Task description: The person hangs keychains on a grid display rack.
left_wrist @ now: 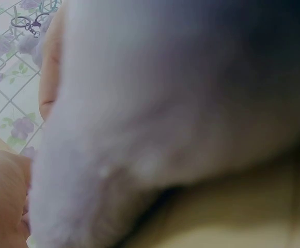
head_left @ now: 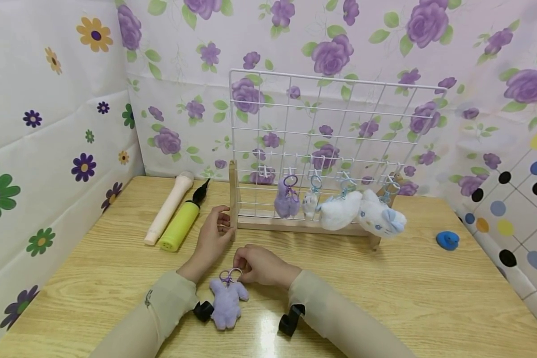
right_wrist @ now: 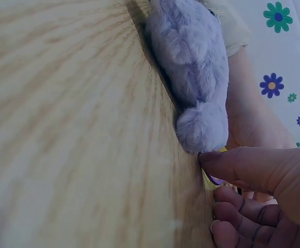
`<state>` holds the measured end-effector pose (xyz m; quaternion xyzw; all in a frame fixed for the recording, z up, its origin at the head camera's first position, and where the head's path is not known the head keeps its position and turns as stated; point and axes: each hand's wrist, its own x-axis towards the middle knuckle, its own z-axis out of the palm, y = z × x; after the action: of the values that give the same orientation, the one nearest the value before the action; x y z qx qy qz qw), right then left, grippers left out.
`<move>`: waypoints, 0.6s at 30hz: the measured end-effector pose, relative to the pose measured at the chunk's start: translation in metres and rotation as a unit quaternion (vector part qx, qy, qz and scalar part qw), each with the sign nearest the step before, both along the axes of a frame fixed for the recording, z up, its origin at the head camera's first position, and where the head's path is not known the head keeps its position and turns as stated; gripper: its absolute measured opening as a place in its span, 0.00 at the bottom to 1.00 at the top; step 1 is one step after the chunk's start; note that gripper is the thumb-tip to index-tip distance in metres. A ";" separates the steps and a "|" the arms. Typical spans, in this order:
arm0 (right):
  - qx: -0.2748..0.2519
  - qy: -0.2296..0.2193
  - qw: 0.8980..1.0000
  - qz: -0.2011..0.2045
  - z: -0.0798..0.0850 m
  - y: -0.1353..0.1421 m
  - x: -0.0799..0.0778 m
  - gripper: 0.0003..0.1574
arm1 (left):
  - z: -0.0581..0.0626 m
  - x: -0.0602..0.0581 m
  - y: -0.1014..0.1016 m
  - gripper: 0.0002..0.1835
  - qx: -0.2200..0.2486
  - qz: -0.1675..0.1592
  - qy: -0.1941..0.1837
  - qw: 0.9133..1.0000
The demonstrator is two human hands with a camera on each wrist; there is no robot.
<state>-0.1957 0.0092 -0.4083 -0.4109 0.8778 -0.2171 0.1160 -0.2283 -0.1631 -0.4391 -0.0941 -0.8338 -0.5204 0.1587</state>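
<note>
A lilac plush keychain (head_left: 226, 304) lies on the table between the forearms, its rings toward the rack. At its silver ring my right hand (head_left: 265, 266) pinches with thumb and fingers; the plush body rests on the wood in the right wrist view. My left hand (head_left: 212, 229) is beside the left wooden post (head_left: 233, 194) of the white wire rack (head_left: 322, 134), its fingers loosely bent with the tips right at the post. Blurred lilac plush (left_wrist: 139, 129) fills most of the left wrist view and covers part of the hands.
On the rack hang a lilac plush (head_left: 287, 201), a small whitish plush (head_left: 310, 205) and two larger white plushes, one with a blue bow (head_left: 380, 215). Left of the rack lie a pale pink microphone-shaped tube (head_left: 170, 208) and a yellow-green pump (head_left: 179, 226). A blue duck (head_left: 448, 240) sits far right.
</note>
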 end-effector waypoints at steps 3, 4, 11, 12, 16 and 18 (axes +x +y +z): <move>-0.009 -0.018 1.000 -0.007 -0.001 0.000 0.000 0.13 | 0.000 0.000 0.000 0.28 -0.001 0.000 -0.004 1.000; -0.013 -0.024 1.000 -0.009 -0.002 0.000 0.001 0.12 | 0.000 0.000 0.000 0.28 -0.001 0.000 -0.005 1.000; -0.036 -0.042 0.998 -0.012 -0.005 0.001 0.002 0.11 | 0.001 0.001 0.000 0.27 -0.004 0.002 -0.007 1.000; -0.038 -0.045 0.998 -0.012 -0.005 0.002 0.002 0.11 | 0.001 0.001 0.000 0.27 -0.004 0.002 -0.006 1.000; -0.055 -0.069 0.996 -0.016 -0.004 0.004 0.004 0.09 | 0.000 0.001 0.000 0.27 -0.006 0.001 -0.001 1.000; -0.070 -0.081 0.994 -0.018 -0.003 0.006 0.005 0.08 | 0.000 0.001 0.000 0.27 -0.006 0.001 -0.001 1.000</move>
<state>-0.1908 0.0150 -0.4112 -0.3835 0.8551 -0.3131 0.1539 -0.2277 -0.1627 -0.4389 -0.0942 -0.8372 -0.5150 0.1580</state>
